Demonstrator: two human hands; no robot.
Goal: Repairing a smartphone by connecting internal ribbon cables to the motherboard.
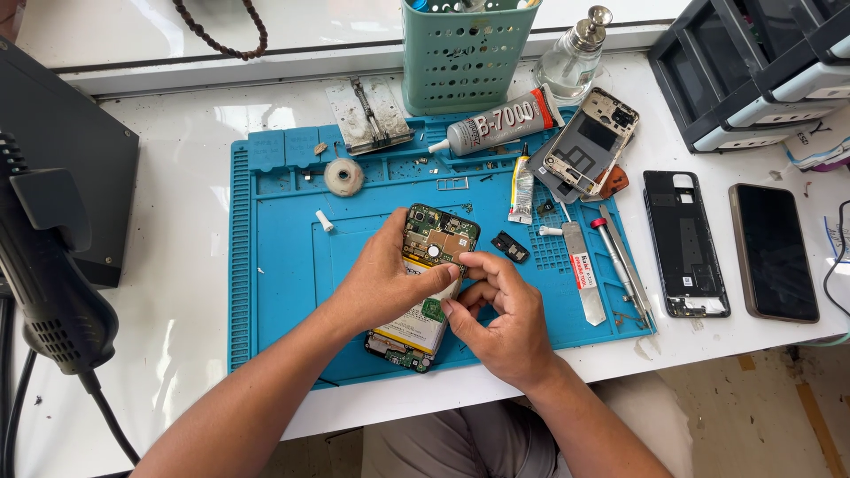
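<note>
Blue silicone repair mat (274,265) on the white table (177,292) carries the opened back-off smartphone (425,292), left hand (381,283) gripping its side, right hand (500,319) fingers pinching probably a flex connector, which could tear if yanked.

hands: 2, left hand (382,281) and right hand (502,319) | opened phone (427,288): 1 | blue mat (274,257): 1 | glue tubes: 2, big tube (500,121), small tube (521,188) | green basket (464,53): 1 | glass bottle (573,57): 1 | black back cover (683,241): 1 | dark phone (773,251): 1
</note>
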